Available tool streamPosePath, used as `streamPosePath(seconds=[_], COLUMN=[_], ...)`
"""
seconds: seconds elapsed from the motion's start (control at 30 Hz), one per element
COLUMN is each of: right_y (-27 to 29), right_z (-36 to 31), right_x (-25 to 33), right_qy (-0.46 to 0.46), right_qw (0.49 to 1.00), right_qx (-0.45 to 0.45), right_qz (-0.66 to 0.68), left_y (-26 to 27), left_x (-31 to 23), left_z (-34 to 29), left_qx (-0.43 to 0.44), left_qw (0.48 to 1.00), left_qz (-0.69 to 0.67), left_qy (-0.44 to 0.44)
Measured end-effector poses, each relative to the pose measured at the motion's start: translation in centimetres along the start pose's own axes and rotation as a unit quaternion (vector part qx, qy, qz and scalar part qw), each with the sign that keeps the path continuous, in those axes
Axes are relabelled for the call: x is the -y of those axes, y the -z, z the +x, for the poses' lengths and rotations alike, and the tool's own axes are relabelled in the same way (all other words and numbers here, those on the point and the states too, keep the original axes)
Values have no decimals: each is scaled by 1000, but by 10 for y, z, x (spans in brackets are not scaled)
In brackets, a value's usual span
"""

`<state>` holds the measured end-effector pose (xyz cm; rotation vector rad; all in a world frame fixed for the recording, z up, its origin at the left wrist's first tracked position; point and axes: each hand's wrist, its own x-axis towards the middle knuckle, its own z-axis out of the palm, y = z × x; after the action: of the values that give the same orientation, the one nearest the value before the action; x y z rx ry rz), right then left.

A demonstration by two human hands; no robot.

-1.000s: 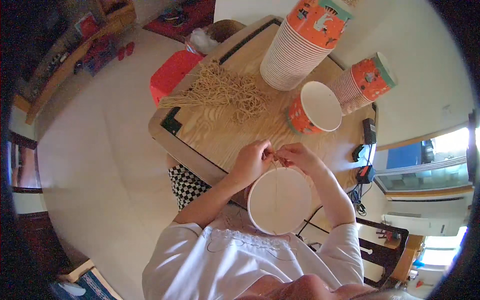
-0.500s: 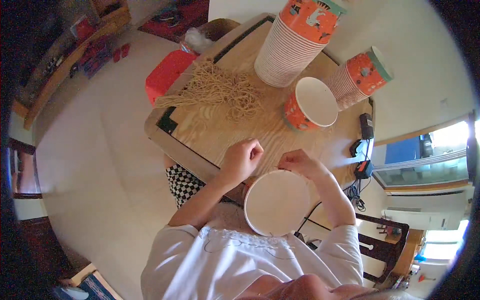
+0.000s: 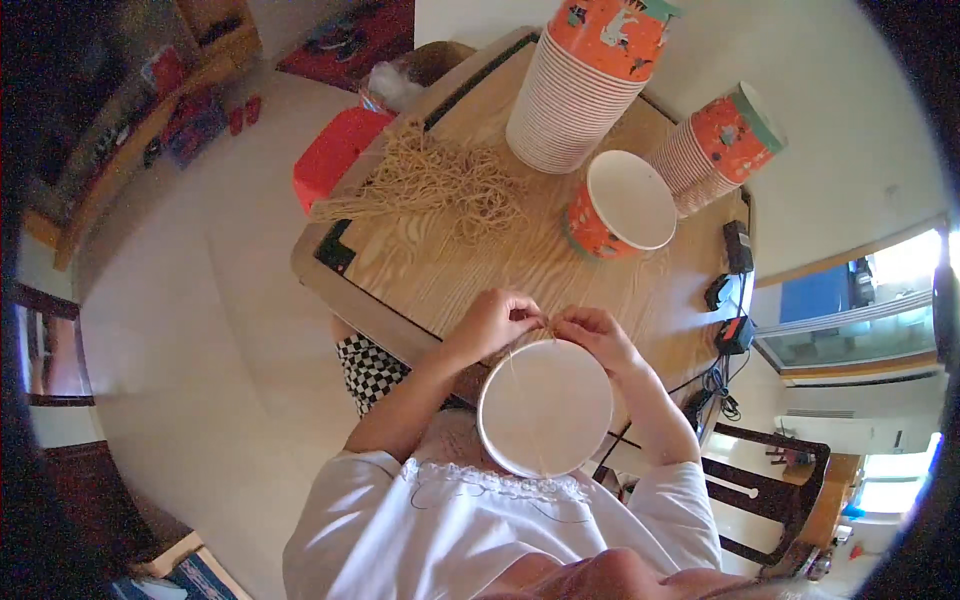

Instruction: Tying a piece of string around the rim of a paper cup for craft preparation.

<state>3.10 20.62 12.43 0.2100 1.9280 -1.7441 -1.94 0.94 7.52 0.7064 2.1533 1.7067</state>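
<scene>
Paper cup: the white-lined paper cup [image 3: 545, 407] sits close in front of your chest, mouth up, at the near edge of the desk [image 3: 480, 265]; whether it rests on your lap or against the desk edge cannot be told.
Band: a thin tan rubber band [image 3: 520, 385] runs across the cup's mouth, from the far rim down toward the near side.
Left hand: your left hand [image 3: 495, 322] is closed in a pinch on the band at the cup's far rim, fingers curled tight.
Right hand: your right hand [image 3: 590, 335] pinches the same band just beside the left, knuckles almost touching, fingers likewise narrow.
Step, as judged: you seem to be seating the band over the rim. Keep both pinches low against the rim, pull evenly, and hold the cup steady so the thin wall does not buckle.
Risk: a band let go on one side can snap back or tip the cup.
Supply: a loose heap of rubber bands [image 3: 440, 185] lies on the far-left part of the desk, well apart from your hands.
Other cups: one open orange cup [image 3: 620, 205] stands mid-desk; a tall stack of orange cups [image 3: 585, 80] and a leaning second stack [image 3: 720, 145] stand behind it.
</scene>
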Motion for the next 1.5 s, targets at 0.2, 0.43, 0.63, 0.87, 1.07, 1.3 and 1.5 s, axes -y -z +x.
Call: streamPosePath(seconds=[0.2,0.43,0.63,0.87,1.07,1.3,1.5], right_y=[4,10,6,10,11,7,10], right_z=[7,16,9,4,1,0,-9], right_x=[-31,-34,-5,8,8,12,18], right_qy=[168,254,258,306,314,327,239], right_qw=[985,964,957,924,921,911,944], right_qx=[27,27,40,82,87,109,-35], right_qz=[43,-69,-124,-214,-211,-229,-223], left_y=[-5,-8,-6,3,4,3,10], left_x=[3,10,6,4,7,8,-1], left_z=[-2,-2,-4,-4,-7,-8,-12], left_qx=[33,35,44,38,46,29,19], left_qw=[997,997,996,999,999,999,998], left_qz=[-44,-67,-67,6,16,29,-43], left_qy=[46,4,28,6,-9,-31,49])
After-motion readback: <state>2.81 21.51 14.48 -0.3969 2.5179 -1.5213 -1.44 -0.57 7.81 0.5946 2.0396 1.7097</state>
